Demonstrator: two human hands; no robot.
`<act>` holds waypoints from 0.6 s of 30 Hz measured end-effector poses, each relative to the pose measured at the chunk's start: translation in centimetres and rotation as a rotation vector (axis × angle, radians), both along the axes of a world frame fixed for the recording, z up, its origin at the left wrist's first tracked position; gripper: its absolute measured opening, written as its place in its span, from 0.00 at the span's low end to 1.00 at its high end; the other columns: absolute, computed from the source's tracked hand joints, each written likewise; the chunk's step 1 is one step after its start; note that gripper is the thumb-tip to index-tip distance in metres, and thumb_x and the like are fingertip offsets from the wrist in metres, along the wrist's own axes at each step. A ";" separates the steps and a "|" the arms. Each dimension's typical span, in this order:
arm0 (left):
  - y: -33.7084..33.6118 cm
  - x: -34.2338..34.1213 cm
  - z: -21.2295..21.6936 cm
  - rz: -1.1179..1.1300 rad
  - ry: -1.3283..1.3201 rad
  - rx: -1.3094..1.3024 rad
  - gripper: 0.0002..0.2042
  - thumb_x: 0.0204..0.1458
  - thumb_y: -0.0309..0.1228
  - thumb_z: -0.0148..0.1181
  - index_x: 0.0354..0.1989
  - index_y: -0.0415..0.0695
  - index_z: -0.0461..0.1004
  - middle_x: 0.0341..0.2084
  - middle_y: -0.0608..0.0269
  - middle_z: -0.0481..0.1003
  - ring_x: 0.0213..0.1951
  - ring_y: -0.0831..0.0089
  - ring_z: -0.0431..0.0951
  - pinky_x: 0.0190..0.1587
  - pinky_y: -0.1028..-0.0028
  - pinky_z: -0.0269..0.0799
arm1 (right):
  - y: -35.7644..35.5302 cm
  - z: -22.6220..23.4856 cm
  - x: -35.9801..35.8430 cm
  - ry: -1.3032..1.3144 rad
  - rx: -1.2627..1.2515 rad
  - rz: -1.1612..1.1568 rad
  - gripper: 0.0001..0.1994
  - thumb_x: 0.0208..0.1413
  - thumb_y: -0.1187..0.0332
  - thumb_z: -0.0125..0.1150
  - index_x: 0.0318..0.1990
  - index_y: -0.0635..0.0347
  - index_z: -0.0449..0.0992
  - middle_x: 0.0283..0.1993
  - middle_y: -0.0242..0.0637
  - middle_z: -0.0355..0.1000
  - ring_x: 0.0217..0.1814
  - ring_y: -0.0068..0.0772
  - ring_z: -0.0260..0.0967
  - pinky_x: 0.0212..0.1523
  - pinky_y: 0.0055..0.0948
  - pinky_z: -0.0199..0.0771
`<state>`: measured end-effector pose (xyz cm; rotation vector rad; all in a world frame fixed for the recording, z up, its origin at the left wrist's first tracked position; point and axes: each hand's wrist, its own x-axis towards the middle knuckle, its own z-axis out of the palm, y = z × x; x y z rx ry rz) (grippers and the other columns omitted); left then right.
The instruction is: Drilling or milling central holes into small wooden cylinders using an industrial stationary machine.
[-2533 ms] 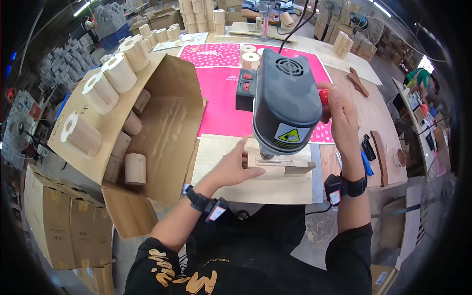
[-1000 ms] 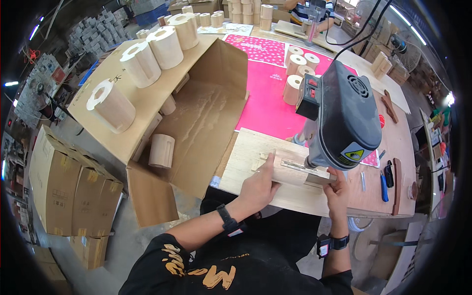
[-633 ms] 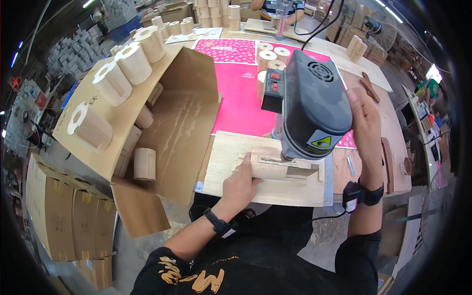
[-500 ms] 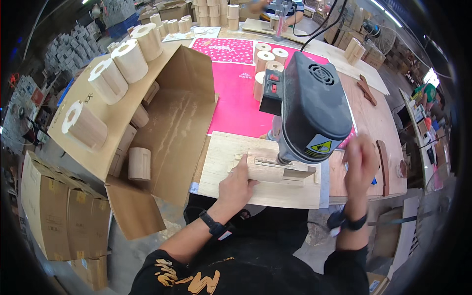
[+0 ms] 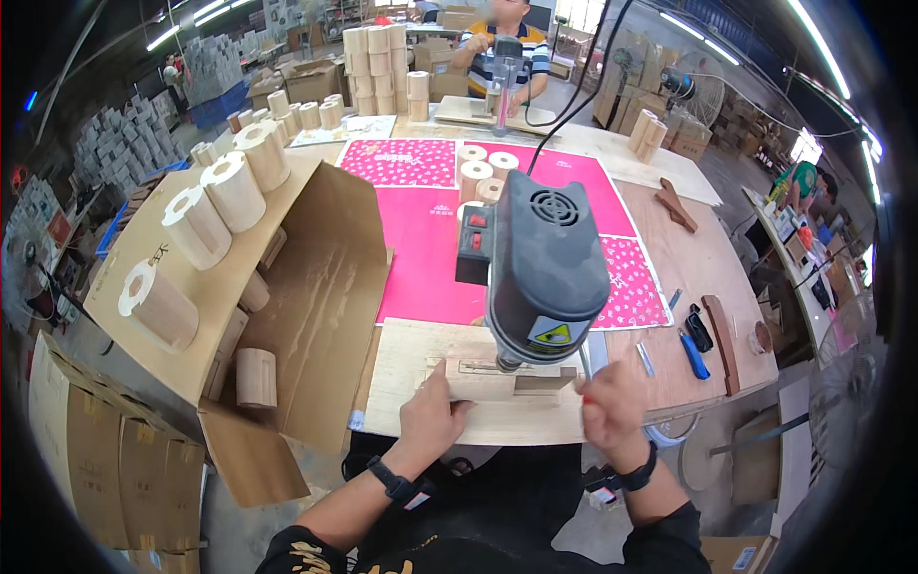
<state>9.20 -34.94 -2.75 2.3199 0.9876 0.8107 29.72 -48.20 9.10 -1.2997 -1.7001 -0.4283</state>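
Note:
A black drill press head (image 5: 550,268) stands over a pale wooden board (image 5: 402,344), its chuck low above a slotted wooden block (image 5: 481,386). My left hand (image 5: 430,413) grips the left end of that block, thumb at its near side and fingers over its far side. Right of the block is a wooden stop with a rectangular gap (image 5: 545,385). At the board's right edge my right hand (image 5: 614,407) is closed, with a small bit of red showing at its fingers; what it holds is mostly hidden.
An open cardboard box (image 5: 320,287) with wooden cylinders stands left; more cylinders (image 5: 196,225) line its flap. Several ring-shaped pieces (image 5: 475,174) stand behind the drill on a pink sheet (image 5: 421,249). A blue-handled tool (image 5: 693,356) lies right. Across the table, a person (image 5: 521,57) works.
My right hand has come down and leftward to the board's right edge, and its fingers have closed. The left hand stays on the block. The view has tilted up, showing more background.

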 end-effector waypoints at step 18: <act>0.0 0.0 -0.5 -0.006 -0.004 0.085 0.39 0.43 0.34 0.72 0.63 0.32 0.59 0.34 0.47 0.76 0.35 0.51 0.79 0.33 0.61 0.76 | 0.6 -6.5 0.3 0.021 0.051 -0.148 0.07 0.51 0.69 0.62 0.35 0.63 0.81 0.22 0.35 0.65 0.23 0.38 0.62 0.24 0.33 0.62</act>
